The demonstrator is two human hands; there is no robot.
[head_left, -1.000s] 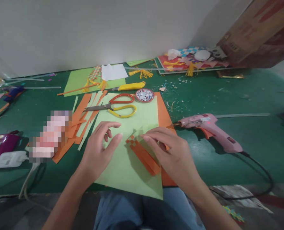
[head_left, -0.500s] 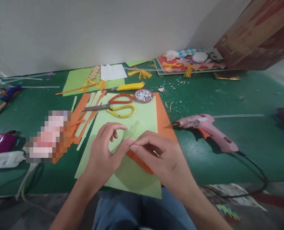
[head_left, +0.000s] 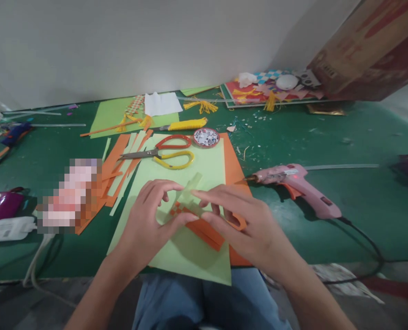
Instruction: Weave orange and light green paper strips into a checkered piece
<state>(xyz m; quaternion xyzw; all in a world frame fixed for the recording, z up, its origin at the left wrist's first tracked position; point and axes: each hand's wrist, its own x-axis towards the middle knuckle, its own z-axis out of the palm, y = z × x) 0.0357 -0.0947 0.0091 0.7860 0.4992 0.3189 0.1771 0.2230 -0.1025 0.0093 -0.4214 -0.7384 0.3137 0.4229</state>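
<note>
A small weave of orange and pale green paper strips [head_left: 204, 231] is held between my hands, over a pale green sheet. A checkered patch shows at its left end, green strips stick up at the top, and orange tails run down to the right. My left hand [head_left: 152, 211] grips it, thumb on the near side and forefinger at the far left. At the upper right, my right hand [head_left: 245, 220] has its forefinger on the green strips and its thumb just below. An orange strip curls under its palm. The fingers partly hide the weave.
Scissors [head_left: 173, 152], a dish of small beads [head_left: 206, 137] and a yellow cutter knife [head_left: 188, 123] lie beyond my hands. A pink glue gun [head_left: 295, 183] rests at right, its cord trailing off the edge. Loose paper strips [head_left: 121, 169] and a pixelated item [head_left: 71, 197] are at left.
My right fingers have spread from a tight pinch and shifted slightly right. The checkered patch and a curled orange strip now show. My left hand has hardly moved.
</note>
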